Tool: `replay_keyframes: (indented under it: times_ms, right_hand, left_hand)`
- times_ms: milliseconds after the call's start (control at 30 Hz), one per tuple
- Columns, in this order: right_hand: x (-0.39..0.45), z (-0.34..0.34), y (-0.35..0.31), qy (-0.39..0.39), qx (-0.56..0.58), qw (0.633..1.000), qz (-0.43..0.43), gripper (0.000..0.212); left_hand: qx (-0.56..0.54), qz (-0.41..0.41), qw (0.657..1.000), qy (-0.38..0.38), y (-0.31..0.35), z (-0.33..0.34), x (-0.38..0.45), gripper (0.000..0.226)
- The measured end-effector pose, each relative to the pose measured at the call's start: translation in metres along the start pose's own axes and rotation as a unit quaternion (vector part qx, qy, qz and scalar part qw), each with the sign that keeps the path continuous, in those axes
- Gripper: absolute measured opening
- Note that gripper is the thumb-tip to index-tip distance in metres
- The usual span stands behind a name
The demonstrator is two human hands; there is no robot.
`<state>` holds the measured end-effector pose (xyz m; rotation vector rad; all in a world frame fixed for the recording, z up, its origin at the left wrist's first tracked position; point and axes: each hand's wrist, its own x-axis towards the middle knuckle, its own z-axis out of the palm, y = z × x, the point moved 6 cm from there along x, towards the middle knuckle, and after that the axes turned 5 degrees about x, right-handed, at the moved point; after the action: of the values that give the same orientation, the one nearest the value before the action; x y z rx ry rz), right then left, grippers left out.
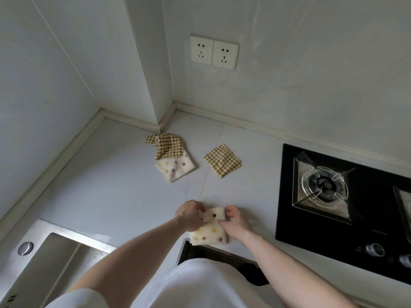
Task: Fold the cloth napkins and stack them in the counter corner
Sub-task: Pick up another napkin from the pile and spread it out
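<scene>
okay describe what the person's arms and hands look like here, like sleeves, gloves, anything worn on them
Both forearms are bare down to the left hand and right hand. No gloves, watch, bracelets or rings show. A short white sleeve covers the left upper arm; the garment's front is white too. The right sleeve is out of view.
</scene>
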<state>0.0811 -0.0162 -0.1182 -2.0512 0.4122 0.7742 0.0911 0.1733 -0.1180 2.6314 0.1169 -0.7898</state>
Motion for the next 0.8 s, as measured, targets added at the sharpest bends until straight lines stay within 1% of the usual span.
replay_keyframes:
  times_ms: [100,167,233,300,367,467,567,633,700,800]
  right_hand:
    - [0.006,0.0,-0.001,0.002,0.009,1.0,-0.007,0.059]
    - [0.01,-0.002,-0.003,0.002,0.0,1.0,-0.019,0.046]
    - [0.01,-0.005,-0.009,0.005,0.0,1.0,-0.031,0.027]
    - [0.01,-0.008,-0.014,0.012,0.006,0.999,-0.038,0.017]
    - [0.008,-0.012,-0.02,0.036,0.002,0.998,-0.06,0.014]
    - [0.0,-0.02,-0.029,0.084,-0.044,0.986,-0.133,0.01]
    - [-0.006,-0.019,-0.024,0.071,-0.08,0.981,-0.162,0.019]
    - [-0.009,-0.019,-0.018,0.068,-0.119,0.974,-0.182,0.025]
    - [-0.012,-0.019,-0.014,0.068,-0.173,0.962,-0.198,0.023]
    - [-0.016,-0.019,-0.002,0.064,-0.209,0.956,-0.198,0.013]
  left_hand:
    - [-0.046,0.013,0.999,0.014,-0.001,-0.006,-0.001,0.026]
    - [-0.08,0.019,0.997,0.014,0.0,-0.01,-0.002,0.024]
    - [-0.103,0.022,0.994,0.008,0.001,-0.015,-0.005,0.02]
    - [-0.092,0.024,0.995,0.017,0.001,-0.022,-0.006,0.016]
    - [-0.068,0.028,0.996,0.049,0.003,-0.03,-0.009,0.017]
    - [-0.04,0.049,0.994,0.089,0.007,-0.034,-0.015,0.021]
    - [0.009,0.095,0.99,0.1,0.01,-0.025,-0.023,0.025]
    - [0.024,0.118,0.989,0.091,0.008,-0.017,-0.029,0.03]
    - [0.048,0.148,0.984,0.082,0.009,-0.008,-0.034,0.036]
    - [0.064,0.186,0.977,0.082,0.013,0.004,-0.041,0.044]
